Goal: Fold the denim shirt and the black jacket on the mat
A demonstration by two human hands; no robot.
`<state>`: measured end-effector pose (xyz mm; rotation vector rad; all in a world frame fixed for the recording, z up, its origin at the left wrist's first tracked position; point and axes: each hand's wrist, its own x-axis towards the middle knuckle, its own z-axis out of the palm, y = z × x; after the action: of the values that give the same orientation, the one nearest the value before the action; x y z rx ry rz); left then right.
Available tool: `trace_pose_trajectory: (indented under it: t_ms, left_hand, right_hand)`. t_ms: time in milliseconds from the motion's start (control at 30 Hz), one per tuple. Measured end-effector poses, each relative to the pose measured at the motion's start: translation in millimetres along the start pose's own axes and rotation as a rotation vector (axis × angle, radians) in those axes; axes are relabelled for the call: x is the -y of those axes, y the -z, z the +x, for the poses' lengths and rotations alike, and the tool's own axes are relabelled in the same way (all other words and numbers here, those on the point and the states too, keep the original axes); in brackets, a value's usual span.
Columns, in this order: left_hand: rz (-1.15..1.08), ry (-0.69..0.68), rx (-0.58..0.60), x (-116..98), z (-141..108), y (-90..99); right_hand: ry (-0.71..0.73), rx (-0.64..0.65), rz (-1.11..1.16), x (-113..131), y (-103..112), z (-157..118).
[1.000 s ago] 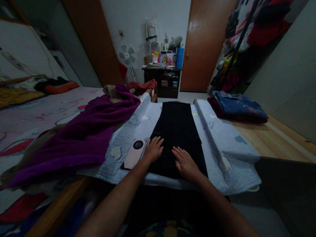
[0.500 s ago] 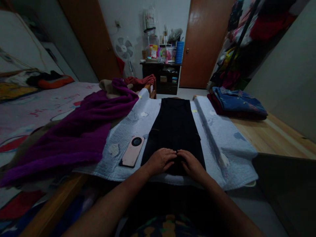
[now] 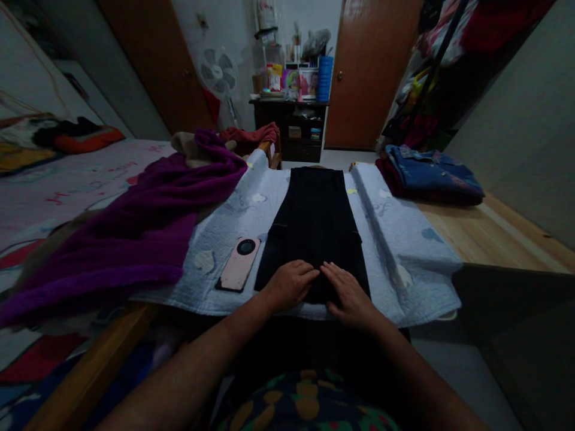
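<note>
A black folded garment (image 3: 317,209), likely trousers with side pockets, lies lengthwise on a pale blue quilted cloth (image 3: 404,239). My left hand (image 3: 291,284) rests on its near end, fingers stretched out and pointing right. Beside it, my right hand (image 3: 345,290) lies on the same end with fingers extended and the thumb apart. The fingertips of both hands nearly meet over the middle of the garment. Neither hand grips anything that I can see. Left of the garment, a pink phone (image 3: 238,263) with a round black camera lies face down on the cloth.
A purple blanket (image 3: 148,221) spills over the bed on the left. Folded clothes (image 3: 431,173) with a blue denim piece on top sit on a wooden board (image 3: 503,233) at right. Behind stand a fan (image 3: 218,70) and a dark cabinet (image 3: 290,129).
The view has tipped down slightly, so the scene sits higher. My right hand has flattened, its fingers straighter on the black garment; my left hand has barely moved.
</note>
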<state>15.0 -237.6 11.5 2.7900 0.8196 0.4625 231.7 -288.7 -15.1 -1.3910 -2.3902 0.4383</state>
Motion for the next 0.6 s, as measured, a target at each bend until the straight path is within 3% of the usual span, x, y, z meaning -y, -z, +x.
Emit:
trace_pose_trajectory:
  t_ms: [267,600]
  left_hand:
    - [-0.055,0.027,0.012,1,-18,-6.7]
    - [-0.06,0.084,0.016,-4,-11,-6.9]
  right_hand:
    - [-0.036,0.015,-0.048,2,-1,1]
    - [-0.117,0.126,-0.165,16,6,11]
